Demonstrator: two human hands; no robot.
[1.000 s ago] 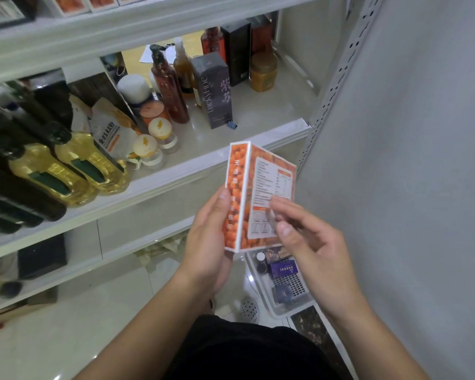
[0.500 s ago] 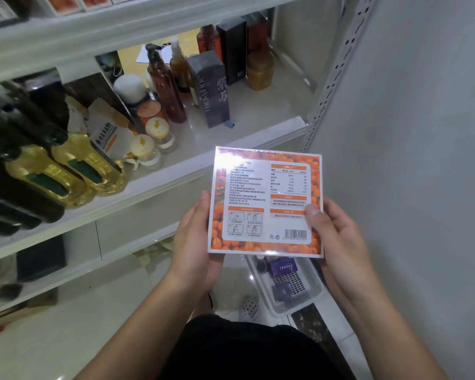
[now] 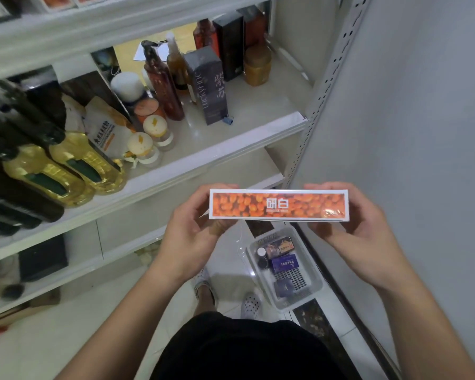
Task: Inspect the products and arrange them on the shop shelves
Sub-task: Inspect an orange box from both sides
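White shop shelving fills the left of my feed, with a plain grey side panel (image 3: 409, 105) on the right. Out in front of it, in mid-air, I see the orange box (image 3: 279, 204) held level and edge-on, its long narrow side with white characters turned up toward the camera. The left hand (image 3: 192, 229) has its fingers curled round the box's left end, thumb on the near side. The right hand (image 3: 359, 223) wraps the right end the same way, so both are clamped on it. The box sits below the front lip of the middle shelf (image 3: 258, 105) and directly above a pale plastic basket (image 3: 314, 270) on the tiled floor, which holds several small dark packets. On that shelf a tall dark carton (image 3: 210, 86) stands upright near the front, with a brown pump bottle (image 3: 162, 83) just beside it to the left and an amber jar (image 3: 257, 65) further back. Two yellow-lidded jars (image 3: 140, 145) stand close together near the edge, and yellow oil bottles (image 3: 85, 163) lie further left. Perforated slippers (image 3: 251, 305) show beside the basket.
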